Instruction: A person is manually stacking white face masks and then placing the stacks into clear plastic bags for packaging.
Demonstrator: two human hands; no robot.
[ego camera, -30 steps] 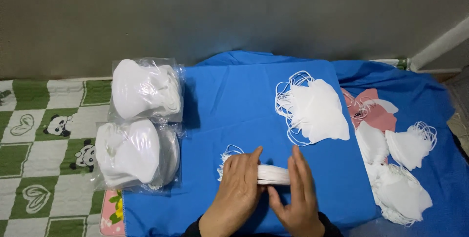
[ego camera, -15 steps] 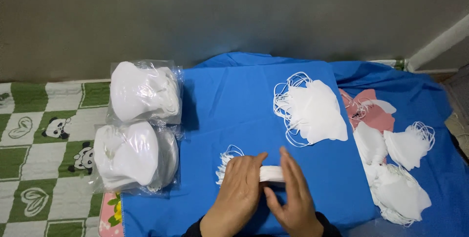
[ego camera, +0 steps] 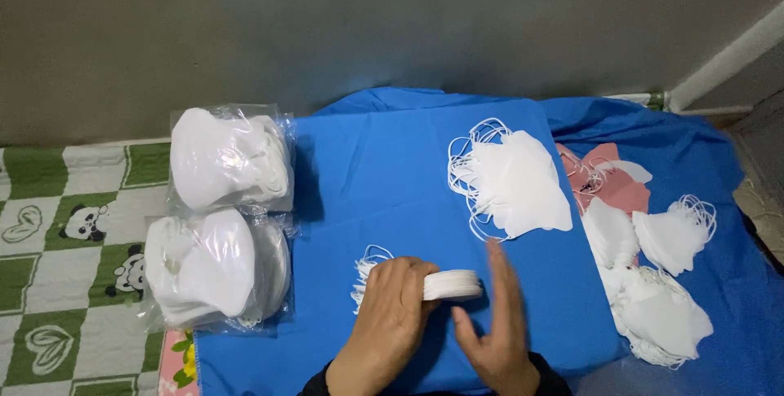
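Note:
My left hand (ego camera: 390, 314) grips a thick stack of white face masks (ego camera: 452, 283), standing on edge on the blue cloth (ego camera: 367, 175); their ear loops stick out to the left under the hand. My right hand (ego camera: 498, 327) is held flat and upright just right of the stack, fingers straight, a small gap from its end. A flat fanned pile of white masks (ego camera: 518, 184) lies farther back on the cloth.
Two clear plastic bags of white masks lie at the left, one behind (ego camera: 229, 159) the other (ego camera: 214, 269), over a green-and-white panda mat (ego camera: 73, 233). Loose white masks (ego camera: 661, 282) and a pink piece (ego camera: 612, 184) sit at right. A grey wall (ego camera: 367, 20) runs behind.
My right hand has come off the end of the stack and moved slightly right. The left hand keeps its hold on the stack.

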